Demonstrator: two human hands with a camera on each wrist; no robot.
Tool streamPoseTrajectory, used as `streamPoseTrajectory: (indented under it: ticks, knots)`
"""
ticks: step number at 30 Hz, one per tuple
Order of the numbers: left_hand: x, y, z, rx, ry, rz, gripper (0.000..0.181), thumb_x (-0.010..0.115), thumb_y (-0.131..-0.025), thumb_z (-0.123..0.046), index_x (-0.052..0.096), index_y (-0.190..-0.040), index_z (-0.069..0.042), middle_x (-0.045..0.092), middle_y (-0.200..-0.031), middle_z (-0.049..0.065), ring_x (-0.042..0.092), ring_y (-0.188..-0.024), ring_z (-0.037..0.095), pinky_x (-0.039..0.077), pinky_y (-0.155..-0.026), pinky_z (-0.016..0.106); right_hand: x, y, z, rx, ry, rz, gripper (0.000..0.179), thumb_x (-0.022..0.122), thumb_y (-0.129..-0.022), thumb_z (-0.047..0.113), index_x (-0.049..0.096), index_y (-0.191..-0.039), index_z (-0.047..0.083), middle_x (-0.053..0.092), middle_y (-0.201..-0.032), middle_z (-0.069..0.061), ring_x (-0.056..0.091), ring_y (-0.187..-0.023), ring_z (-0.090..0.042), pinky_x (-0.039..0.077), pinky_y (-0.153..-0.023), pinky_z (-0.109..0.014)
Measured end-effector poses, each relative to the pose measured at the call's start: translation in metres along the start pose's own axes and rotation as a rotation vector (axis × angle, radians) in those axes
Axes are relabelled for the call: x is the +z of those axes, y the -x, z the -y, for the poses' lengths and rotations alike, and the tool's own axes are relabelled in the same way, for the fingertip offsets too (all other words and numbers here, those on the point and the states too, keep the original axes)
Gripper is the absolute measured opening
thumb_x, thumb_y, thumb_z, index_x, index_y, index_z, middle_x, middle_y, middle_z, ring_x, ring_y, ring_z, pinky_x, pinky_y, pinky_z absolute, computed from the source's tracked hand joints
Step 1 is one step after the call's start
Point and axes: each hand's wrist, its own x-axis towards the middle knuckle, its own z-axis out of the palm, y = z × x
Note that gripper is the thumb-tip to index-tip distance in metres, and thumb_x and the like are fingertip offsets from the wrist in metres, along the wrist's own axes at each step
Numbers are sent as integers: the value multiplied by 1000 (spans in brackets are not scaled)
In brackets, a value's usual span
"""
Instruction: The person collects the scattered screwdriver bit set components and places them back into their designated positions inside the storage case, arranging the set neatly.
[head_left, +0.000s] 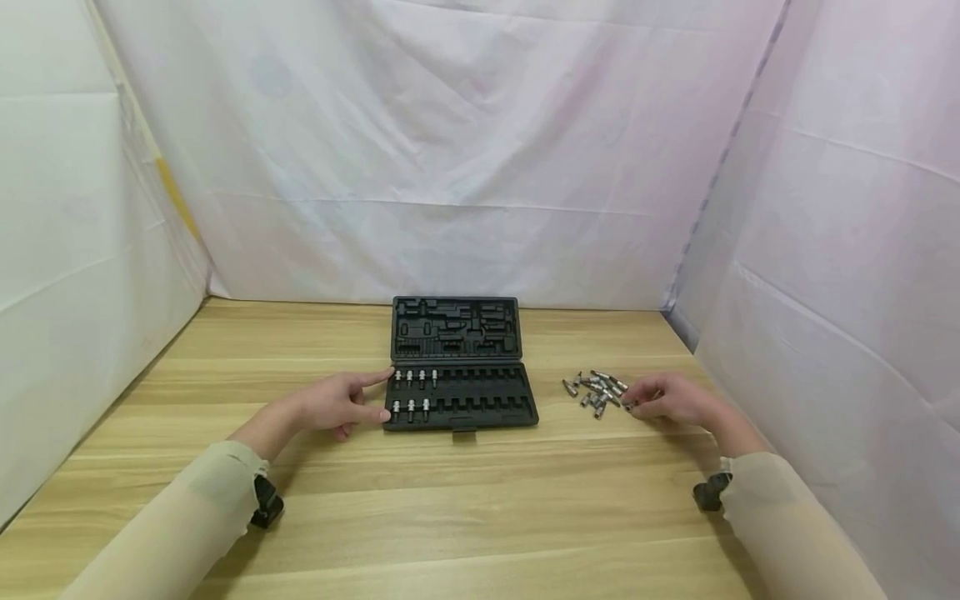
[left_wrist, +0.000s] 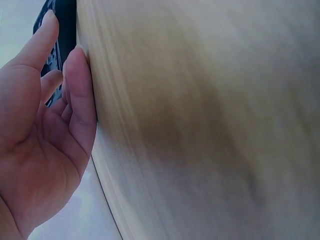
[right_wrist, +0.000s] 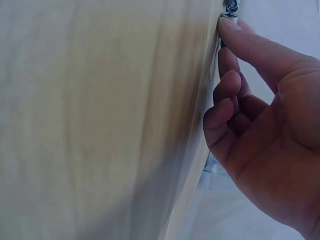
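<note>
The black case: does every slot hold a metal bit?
No, the black case holds seven metal bits at its left end, while the slots further right show nothing in them.

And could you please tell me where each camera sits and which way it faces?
Head: on the head, facing forward and down at the black case and loose bits; both arms, left hand and right hand show.
Left wrist: on that wrist, looking toward the case; only the left hand shows.
Right wrist: likewise, toward a pinched bit; only the right hand shows.
Head and left wrist share the case.
</note>
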Motion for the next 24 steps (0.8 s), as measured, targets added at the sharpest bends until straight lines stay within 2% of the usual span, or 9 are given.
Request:
streamPoseTrajectory:
  ticks: [2, 6, 12, 18, 24]
  knots:
    - [0, 0, 0, 3, -3, 0, 92, 81, -101, -41, 29, -176, -26, 48, -85, 4, 54, -67, 18, 59, -60, 33, 0, 0, 0, 3, -1, -3, 22, 82, -99, 18, 83, -120, 11, 80, -125, -11, 68, -114, -23, 55, -93, -33]
    - [0, 0, 0, 4, -8, -1, 92, 81, -101, -41, 29, -176, -27, 47, -85, 4, 54, -67, 18, 60, -60, 34, -1, 0, 1, 15, 2, -8, 21, 82, -100, 21, 82, -118, 11, 80, -119, -9, 67, -106, -20, 54, -89, -33]
    - [0, -1, 1, 1, -19, -9, 92, 82, -101, -42, 30, -175, -27, 48, -86, 4, 55, -68, 17, 61, -61, 34, -2, -5, 11, 26, -12, -57, 22, 79, -102, 25, 80, -121, 13, 78, -113, -5, 67, -100, -19, 55, -86, -33]
    - [0, -2, 2, 5, -12, -5, 92, 82, -101, -42, 30, -175, -27, 48, -86, 4, 54, -68, 17, 61, -60, 34, 2, -14, 28, 37, -57, -72, 25, 78, -104, 30, 79, -125, 16, 77, -119, -7, 69, -104, -20, 59, -88, -35]
    - [0, -2, 3, 5, -15, -4, 93, 82, -100, -43, 30, -175, -27, 47, -85, 3, 54, -67, 17, 62, -61, 35, 7, -26, 48, 9, -122, -96, 33, 75, -107, 35, 76, -131, 12, 75, -128, -11, 71, -109, -25, 61, -90, -41]
